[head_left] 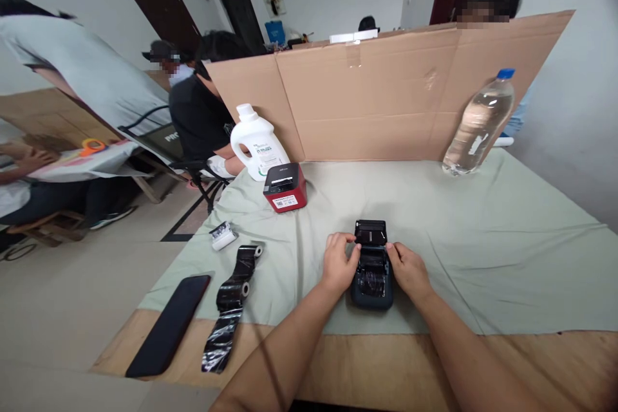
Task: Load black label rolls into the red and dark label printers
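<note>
1. Nearest, at the desk's [434, 367] bare wooden front edge, both forearms reached in from six o'clock towards a small dark printer [371, 270] that sat on the pale green cloth [483, 238] just ahead of centre.
2. The left hand [339, 264] rested against the printer's nine o'clock side, its fingers [348, 246] curled loosely onto the edge near the hinge; they touched the case but did not clamp it.
3. The right hand [409, 268] met the three o'clock side in the same way, fingers bent and pressing lightly at the rim, with nothing else held.
4. The printer's lid [371, 232] stood open at twelve o'clock, and something glossy and black lay in the bay. By my judgement the loading was partly done: the lid was not yet shut.
5. At about nine o'clock from the printer lay a loose black ribbon [232, 302] on two spools, trailing over the cloth's edge, and beside it a dark phone [168, 325]. A small white roll [223, 235] lay a little farther off.
6. Farther, at eleven o'clock, stood a red printer [284, 188] and a white jug [255, 141].
7. Farthest, a cardboard screen [386, 96] backed the desk, with a clear water bottle [480, 122] at two o'clock.
</note>
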`<action>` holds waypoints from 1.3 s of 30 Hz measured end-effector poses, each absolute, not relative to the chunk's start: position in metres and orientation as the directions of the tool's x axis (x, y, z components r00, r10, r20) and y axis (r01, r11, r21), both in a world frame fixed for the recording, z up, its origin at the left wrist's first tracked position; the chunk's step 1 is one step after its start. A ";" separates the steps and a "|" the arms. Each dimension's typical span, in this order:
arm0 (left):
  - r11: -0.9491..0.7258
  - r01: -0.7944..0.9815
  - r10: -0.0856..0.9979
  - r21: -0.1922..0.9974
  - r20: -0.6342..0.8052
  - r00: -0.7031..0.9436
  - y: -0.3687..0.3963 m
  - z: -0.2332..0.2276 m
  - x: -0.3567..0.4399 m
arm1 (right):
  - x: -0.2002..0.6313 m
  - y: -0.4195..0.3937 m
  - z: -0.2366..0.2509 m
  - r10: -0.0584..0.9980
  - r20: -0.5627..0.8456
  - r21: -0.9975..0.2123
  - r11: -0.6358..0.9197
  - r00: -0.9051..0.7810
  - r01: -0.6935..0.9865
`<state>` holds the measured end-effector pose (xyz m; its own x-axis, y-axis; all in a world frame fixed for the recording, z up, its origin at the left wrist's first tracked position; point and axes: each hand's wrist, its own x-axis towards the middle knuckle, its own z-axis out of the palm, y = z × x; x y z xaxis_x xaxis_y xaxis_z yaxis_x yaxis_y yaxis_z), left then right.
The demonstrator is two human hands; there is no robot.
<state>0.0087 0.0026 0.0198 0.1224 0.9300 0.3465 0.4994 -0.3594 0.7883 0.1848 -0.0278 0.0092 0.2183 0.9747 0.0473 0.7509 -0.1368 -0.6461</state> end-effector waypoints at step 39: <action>-0.333 0.331 0.901 0.883 0.195 0.387 -0.015 0.059 0.009 | 0.183 -0.029 0.007 0.975 0.075 -0.562 -0.133 0.210 0.817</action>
